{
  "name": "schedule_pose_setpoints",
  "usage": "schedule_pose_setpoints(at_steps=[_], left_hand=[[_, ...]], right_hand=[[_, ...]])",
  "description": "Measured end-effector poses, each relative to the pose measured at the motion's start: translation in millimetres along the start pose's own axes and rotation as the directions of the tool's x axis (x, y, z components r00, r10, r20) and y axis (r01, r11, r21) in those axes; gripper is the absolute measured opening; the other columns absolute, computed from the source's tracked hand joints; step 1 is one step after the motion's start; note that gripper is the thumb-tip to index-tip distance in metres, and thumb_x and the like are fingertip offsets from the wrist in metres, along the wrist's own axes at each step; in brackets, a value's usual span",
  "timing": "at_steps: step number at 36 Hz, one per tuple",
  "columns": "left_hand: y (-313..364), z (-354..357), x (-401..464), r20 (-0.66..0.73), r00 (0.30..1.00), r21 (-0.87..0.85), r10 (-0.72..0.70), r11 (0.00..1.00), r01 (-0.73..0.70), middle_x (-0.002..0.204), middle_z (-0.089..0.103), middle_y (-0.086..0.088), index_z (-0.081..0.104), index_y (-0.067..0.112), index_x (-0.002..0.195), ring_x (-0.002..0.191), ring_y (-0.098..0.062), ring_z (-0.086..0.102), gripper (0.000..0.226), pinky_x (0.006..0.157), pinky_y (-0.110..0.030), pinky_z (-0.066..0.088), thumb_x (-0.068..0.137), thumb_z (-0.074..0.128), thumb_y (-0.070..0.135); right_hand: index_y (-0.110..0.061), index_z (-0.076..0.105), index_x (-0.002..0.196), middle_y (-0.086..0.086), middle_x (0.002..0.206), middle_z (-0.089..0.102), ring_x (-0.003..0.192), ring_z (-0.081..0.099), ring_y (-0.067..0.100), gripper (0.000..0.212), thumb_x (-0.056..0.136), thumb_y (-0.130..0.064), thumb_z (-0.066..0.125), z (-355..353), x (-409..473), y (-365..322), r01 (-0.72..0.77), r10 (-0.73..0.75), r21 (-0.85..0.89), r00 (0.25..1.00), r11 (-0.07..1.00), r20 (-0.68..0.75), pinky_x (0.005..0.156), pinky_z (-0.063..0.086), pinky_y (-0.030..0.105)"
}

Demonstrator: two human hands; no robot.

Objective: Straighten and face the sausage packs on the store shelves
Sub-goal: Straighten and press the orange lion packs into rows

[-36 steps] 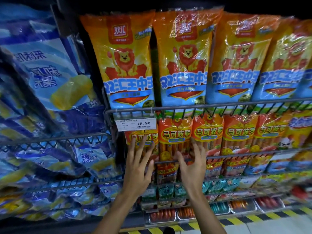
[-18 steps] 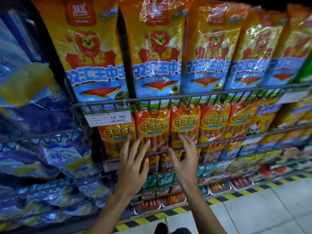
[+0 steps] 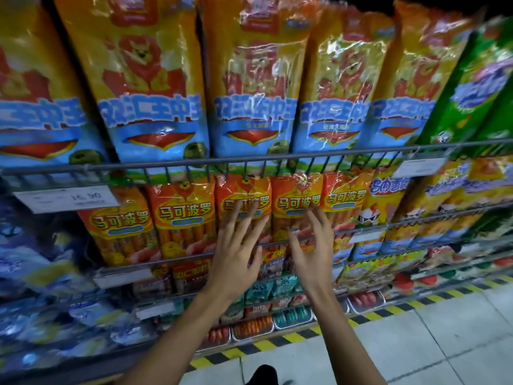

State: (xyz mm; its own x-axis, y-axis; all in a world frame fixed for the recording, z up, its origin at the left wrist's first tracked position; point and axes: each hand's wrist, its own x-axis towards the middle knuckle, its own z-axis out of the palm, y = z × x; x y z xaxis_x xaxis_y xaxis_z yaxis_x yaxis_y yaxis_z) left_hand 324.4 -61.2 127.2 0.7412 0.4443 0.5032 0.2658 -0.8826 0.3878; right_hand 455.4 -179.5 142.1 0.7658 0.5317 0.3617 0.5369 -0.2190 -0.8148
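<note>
Head view: both hands raised to second shelf of store sausage display. Left hand [image 3: 236, 254] spread, fingers straight, fingertips laid flat on third orange sausage pack [image 3: 243, 201] in row. Right hand [image 3: 312, 248] open beside it, fingers splayed over fourth sausage pack [image 3: 296, 200]; contact unclear through blur. Neither hand grips anything. Packs stand upright behind wire rail [image 3: 361, 230], labels facing out. Tall lion-print packs [image 3: 155, 87] fill shelf above. Price tag [image 3: 65, 198] hangs at left.

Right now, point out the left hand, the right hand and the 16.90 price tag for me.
left hand [image 3: 236, 255]: head view, on the back of the hand.
right hand [image 3: 312, 252]: head view, on the back of the hand.
16.90 price tag [image 3: 65, 198]: head view, middle of the white label.
</note>
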Motion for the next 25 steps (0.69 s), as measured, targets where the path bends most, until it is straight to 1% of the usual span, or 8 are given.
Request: schedule_pose_setpoints(at_steps=[3,8,11,17,19,22,24,25], left_hand=[[16.8,14.0,11.5,-0.006,1.0,0.018,0.002,1.0,-0.002,0.172,0.008,0.004,0.029,0.024,0.16,0.159,-0.027,0.0,0.065,0.125,-0.059,0.013,0.102,0.059,0.022],[42.0,39.8,27.3,-0.007,1.0,0.158,-0.029,0.987,0.029,0.172,0.005,0.003,0.024,0.028,0.162,0.158,-0.033,-0.004,0.068,0.123,-0.067,-0.001,0.103,0.057,0.032],[49.6,53.4,32.1,-0.039,0.995,0.246,-0.09,0.965,0.097,0.172,0.006,0.0,0.024,0.028,0.162,0.157,-0.038,-0.003,0.068,0.121,-0.067,-0.007,0.103,0.055,0.041],[59.8,60.3,37.0,-0.106,0.984,0.304,-0.145,0.937,0.171,0.17,0.017,-0.003,0.031,0.028,0.16,0.157,-0.039,0.003,0.063,0.118,-0.073,0.003,0.103,0.055,0.039],[69.7,59.1,40.8,-0.145,0.974,0.308,-0.174,0.927,0.211,0.168,0.023,-0.002,0.033,0.03,0.159,0.157,-0.039,0.006,0.064,0.117,-0.074,0.008,0.101,0.06,0.036],[88.2,60.6,51.6,-0.156,0.972,0.312,-0.174,0.925,0.215,0.169,0.021,-0.001,0.03,0.032,0.16,0.156,-0.04,0.006,0.066,0.117,-0.072,0.011,0.1,0.059,0.033],[95.0,65.2,59.5,-0.128,0.983,0.323,-0.134,0.931,0.169,0.17,0.016,-0.002,0.027,0.03,0.161,0.157,-0.039,0.004,0.067,0.117,-0.071,0.014,0.101,0.056,0.032],[96.5,68.2,63.4,-0.121,0.985,0.322,-0.125,0.933,0.158,0.171,0.015,-0.002,0.027,0.029,0.161,0.157,-0.038,0.003,0.067,0.117,-0.071,0.014,0.101,0.056,0.031]], right_hand=[[-0.032,0.043,0.15,-0.012,0.164,0.025,0.153,0.02,0.01,0.054,0.101,-0.025,0.064,-12.9,13.5,15.9,0.013,-0.014,0.035,0.999,0.999,0.044,0.12,0.028,0.036],[-0.03,0.043,0.151,-0.02,0.158,0.029,0.147,0.028,0.002,0.057,0.099,-0.027,0.066,-29.1,29.6,34.5,0.073,-0.088,0.136,0.99,0.988,0.107,0.118,0.036,0.04],[-0.027,0.045,0.15,-0.011,0.158,0.033,0.147,0.031,0.007,0.057,0.097,-0.038,0.064,-36.5,35.5,42.1,0.063,-0.09,0.158,0.982,0.985,0.169,0.114,0.041,0.046],[-0.022,0.05,0.148,-0.013,0.158,0.034,0.148,0.027,0.002,0.054,0.098,-0.029,0.069,-55.0,46.3,49.6,0.17,-0.225,0.204,0.93,0.964,0.292,0.118,0.029,0.02],[-0.022,0.049,0.149,-0.014,0.157,0.037,0.147,0.03,0.0,0.053,0.099,-0.027,0.067,-63.9,51.1,57.3,0.145,-0.209,0.209,0.921,0.967,0.327,0.119,0.031,0.021],[-0.02,0.056,0.142,-0.011,0.148,0.049,0.141,0.041,0.008,0.042,0.101,-0.02,0.063,-74.9,61.6,72.7,0.166,-0.199,0.172,0.959,0.971,0.2,0.11,0.045,0.046],[-0.018,0.06,0.137,-0.01,0.144,0.052,0.137,0.045,0.013,0.038,0.099,-0.013,0.062,-81.4,68.8,80.1,0.222,-0.237,0.164,0.968,0.961,0.082,0.104,0.048,0.05],[-0.016,0.061,0.136,-0.009,0.145,0.051,0.137,0.043,0.013,0.038,0.099,-0.01,0.062,-84.9,71.9,82.5,0.242,-0.252,0.151,0.966,0.959,0.051,0.108,0.044,0.047]])
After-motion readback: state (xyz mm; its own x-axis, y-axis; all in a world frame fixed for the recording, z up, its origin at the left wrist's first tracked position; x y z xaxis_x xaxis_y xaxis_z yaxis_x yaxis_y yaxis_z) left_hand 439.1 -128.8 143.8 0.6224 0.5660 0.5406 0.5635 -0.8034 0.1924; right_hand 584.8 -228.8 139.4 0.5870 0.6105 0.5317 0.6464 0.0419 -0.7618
